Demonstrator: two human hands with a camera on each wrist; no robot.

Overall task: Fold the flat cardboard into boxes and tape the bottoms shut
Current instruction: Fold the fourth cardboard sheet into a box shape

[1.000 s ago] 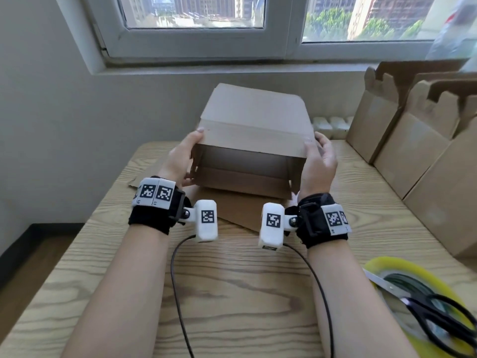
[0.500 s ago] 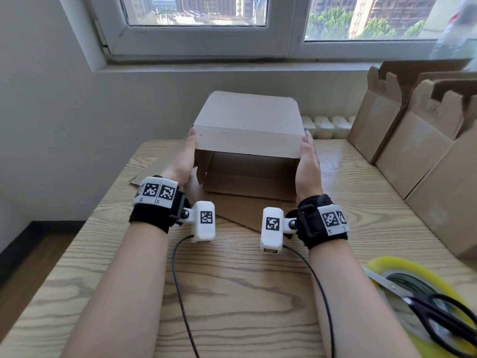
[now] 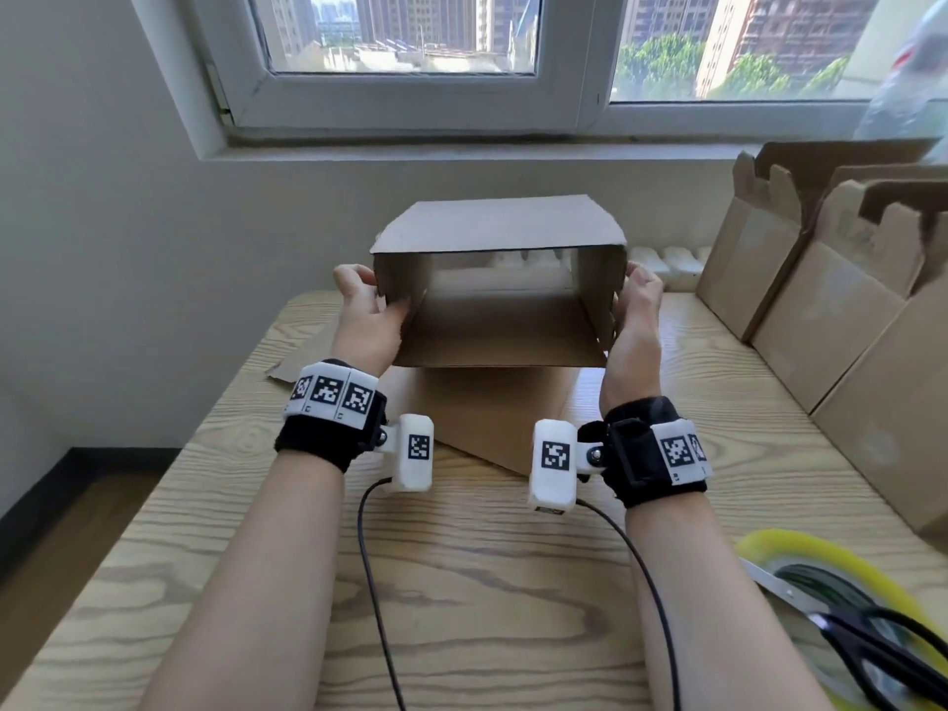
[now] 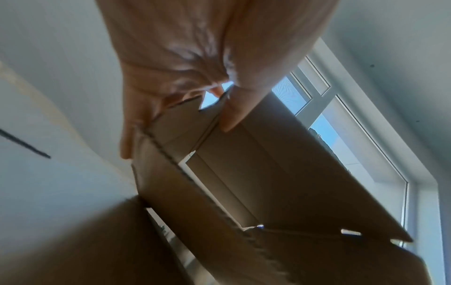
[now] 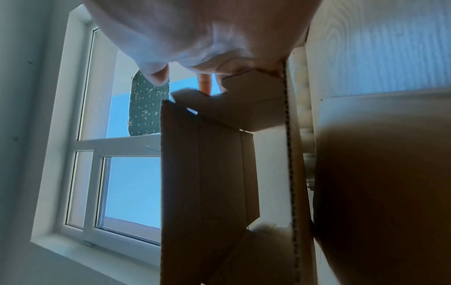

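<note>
A brown cardboard box (image 3: 500, 225) is held above the table as an open tube, its near end facing me so I see through to the far side. My left hand (image 3: 367, 300) grips its left side wall, thumb inside and fingers curled on the outside. My right hand (image 3: 633, 305) grips the right side wall the same way. In the left wrist view the left hand (image 4: 219, 108) pinches the box (image 4: 280, 173) at a flap edge. In the right wrist view the right hand (image 5: 244, 69) holds the box (image 5: 207, 183) by a side flap.
A flat cardboard sheet (image 3: 477, 418) lies on the wooden table (image 3: 461, 582) under the box. Folded boxes (image 3: 846, 320) stand along the right edge. A yellow tape roll (image 3: 841, 556) and black-handled scissors (image 3: 882, 644) lie at the near right. The wall and window (image 3: 410, 43) are behind.
The box has been lifted and squared open; its near flap, hanging down before, is now level. Both hands went from flat against the sides to gripping the side walls.
</note>
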